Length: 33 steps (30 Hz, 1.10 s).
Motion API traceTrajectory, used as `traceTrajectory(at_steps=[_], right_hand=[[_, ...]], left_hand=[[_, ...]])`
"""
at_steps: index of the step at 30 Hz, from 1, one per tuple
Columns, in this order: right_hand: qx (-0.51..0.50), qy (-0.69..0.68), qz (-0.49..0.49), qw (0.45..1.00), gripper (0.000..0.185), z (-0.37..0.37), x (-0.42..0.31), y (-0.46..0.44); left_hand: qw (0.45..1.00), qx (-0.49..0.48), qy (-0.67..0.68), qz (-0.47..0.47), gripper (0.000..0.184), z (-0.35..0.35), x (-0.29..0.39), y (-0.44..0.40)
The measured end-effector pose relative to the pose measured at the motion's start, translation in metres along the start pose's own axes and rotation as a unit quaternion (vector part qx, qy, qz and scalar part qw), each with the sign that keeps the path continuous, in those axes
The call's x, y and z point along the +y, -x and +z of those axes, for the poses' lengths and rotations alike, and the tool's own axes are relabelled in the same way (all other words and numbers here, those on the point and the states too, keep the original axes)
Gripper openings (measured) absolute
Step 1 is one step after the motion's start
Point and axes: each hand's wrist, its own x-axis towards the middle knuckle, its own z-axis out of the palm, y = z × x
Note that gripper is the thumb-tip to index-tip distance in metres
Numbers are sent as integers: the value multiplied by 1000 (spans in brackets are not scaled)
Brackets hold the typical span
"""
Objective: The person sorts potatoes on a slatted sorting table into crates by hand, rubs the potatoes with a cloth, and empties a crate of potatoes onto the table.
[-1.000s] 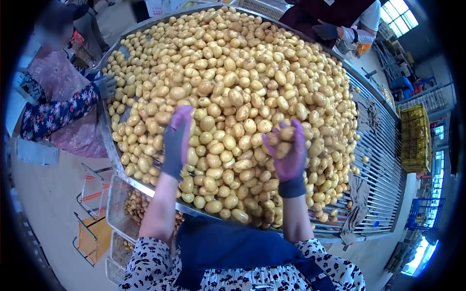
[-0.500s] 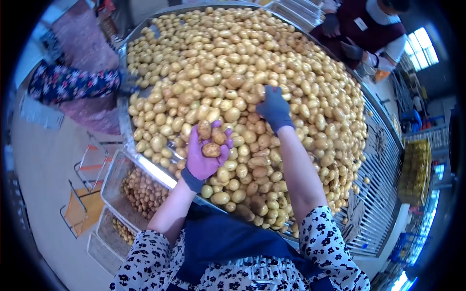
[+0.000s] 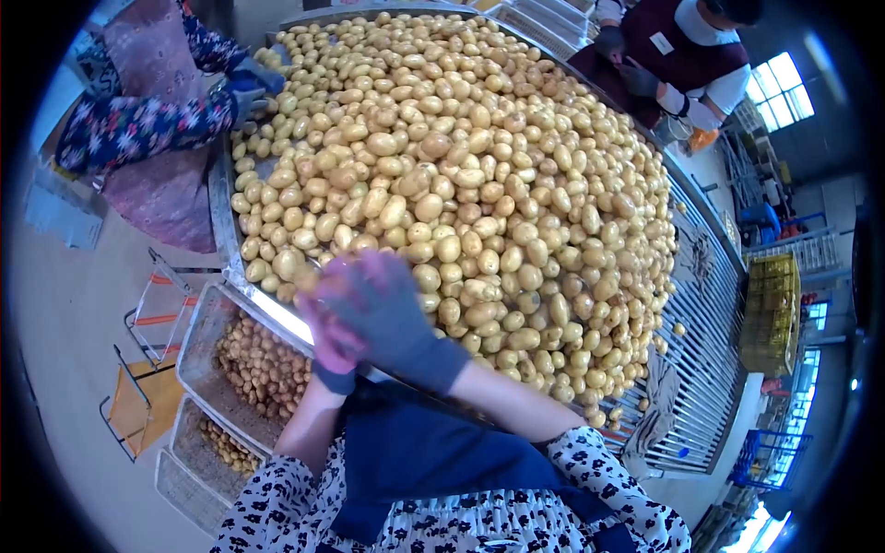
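A wide heap of yellow-brown potatoes (image 3: 479, 212) covers the metal table (image 3: 224, 217). My left hand (image 3: 334, 336), in a purple and grey glove, is over the table's near left edge, partly under the other hand. Across it lies my right hand (image 3: 383, 309), its grey glove back facing up. The two hands touch, and motion smears their fingers. Whatever lies between the palms is hidden.
Crates of smaller potatoes (image 3: 263, 369) stand below the table at the left, beside a folding chair (image 3: 143, 401). One co-worker's gloved hands (image 3: 249, 88) reach in at the far left. Another person (image 3: 668, 55) stands across the table. Metal slats (image 3: 705, 341) and yellow crates (image 3: 771, 313) are at the right.
My right hand has come down and left from the heap onto my left hand, which held several potatoes and has moved left and turned. The co-worker's hands at the left have moved up.
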Motion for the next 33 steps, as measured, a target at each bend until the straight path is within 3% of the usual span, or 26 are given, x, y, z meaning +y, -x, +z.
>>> traceTrajectory(at_steps=[2, 3, 4, 5, 6, 8, 9, 10, 11, 12, 13, 14, 15, 16, 17, 18, 20, 21, 22, 25, 26, 30, 33], right_hand=[[-10, -3, -50, 999, 56, 42, -18, 10], [-7, -5, -48, 999, 56, 46, -26, 10], [-32, -54, -60, 996, 56, 49, -34, 9], [-57, -104, -70, 990, 57, 51, -39, 8], [-56, -104, -66, 991, 57, 52, -34, 6], [-78, -167, -23, 983, 52, 50, -5, -8], [-57, -156, 40, 985, 41, 38, 19, -14], [-61, -33, 97, 993, 31, 15, 40, -22], [-59, 48, 170, 983, 14, 16, 76, -16], [-43, 174, 158, 971, 19, 0, 104, -8], [-26, 214, 198, 956, 29, -23, 118, -4], [-5, 255, 239, 937, 39, -38, 128, -5], [2, 262, 245, 933, 39, -44, 139, -10], [-57, 250, 319, 912, 48, -48, 151, -11], [-116, 233, 390, 883, 56, -51, 159, -7], [-110, 237, 395, 881, 56, -47, 165, -5], [-118, 255, 482, 830, 68, -32, 174, -18], [-130, 279, 485, 818, 69, -28, 173, -24], [-125, 277, 490, 817, 69, -29, 175, -21], [-100, 166, 383, 903, 61, -30, 187, -1], [-97, 171, 382, 903, 61, -31, 183, 2], [-98, 166, 335, 922, 51, -36, 156, 22], [-79, 123, 304, 941, 48, -36, 163, 31]], left_hand=[[966, -2, 258, 10, 47, -35, 18, 19], [994, 48, -1, 102, 46, -39, 29, 38], [943, 94, -261, 186, 45, -38, 44, 57], [994, -18, 19, 110, 45, -43, 64, 66], [946, -126, 299, 22, 45, -54, 84, 73], [985, -10, 143, 99, 49, -97, 111, 103], [984, 120, 93, 98, 51, -103, 126, 114], [964, 247, 41, 95, 53, -107, 143, 123], [970, 242, 2, 26, 51, -122, 158, 128], [970, 241, 3, 24, 51, -141, 164, 128], [910, 365, -180, 81, 52, -156, 164, 123], [801, 463, -355, 134, 54, -170, 163, 116], [788, 437, -398, 171, 54, -149, 160, 94], [773, 409, -439, 206, 54, -127, 153, 71], [791, 380, -438, 196, 48, -101, 143, 47], [863, 309, -349, 195, 45, -62, 127, 22], [765, 145, -590, 212, 39, -27, 97, -24], [805, 158, -542, 182, 38, 24, 74, -38], [873, 87, -455, 151, 40, 23, 54, -55], [894, -26, -436, 106, 30, 81, 0, -69], [894, -70, -434, 86, 29, 90, -13, -73], [953, -38, -292, -76, 24, 110, -48, -78], [970, -22, -209, -126, 28, 103, -59, -89]])
